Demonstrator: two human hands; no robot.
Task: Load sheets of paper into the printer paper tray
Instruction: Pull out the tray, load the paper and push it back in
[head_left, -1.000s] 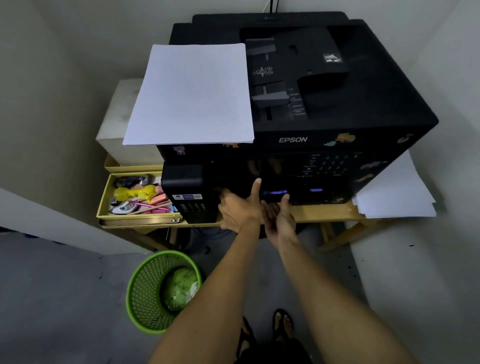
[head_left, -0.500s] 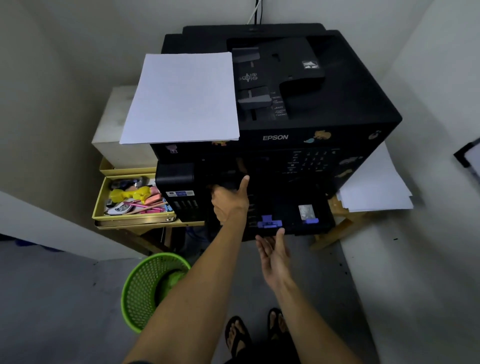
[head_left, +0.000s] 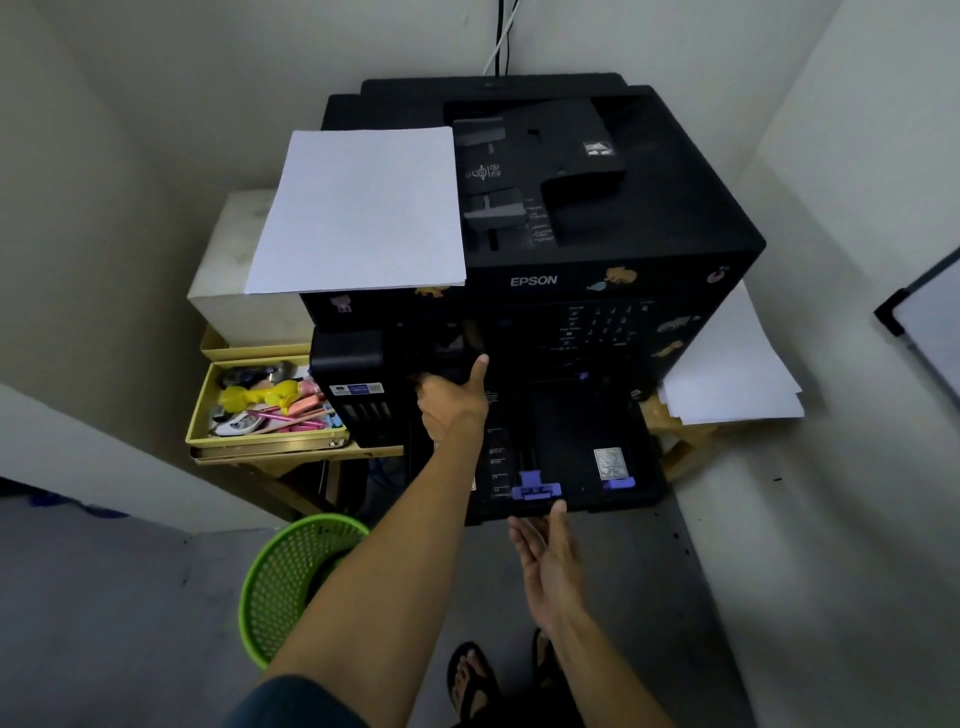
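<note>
The paper tray (head_left: 571, 441) stands pulled out, empty, past the desk's front edge. The left hand (head_left: 452, 402) braces the Epson printer (head_left: 649, 234), fingers hidden; the right hand (head_left: 548, 558) hangs open. Next: fetch the paper sheets (head_left: 363, 213) atop the printer.

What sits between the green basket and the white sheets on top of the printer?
In the head view, the yellow drawer of stationery lies between the green basket and the white sheets.

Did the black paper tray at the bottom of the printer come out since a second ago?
Yes. The paper tray slid out toward the person, away from the printer front it sat flush in; the right hand is at its edge.
</note>
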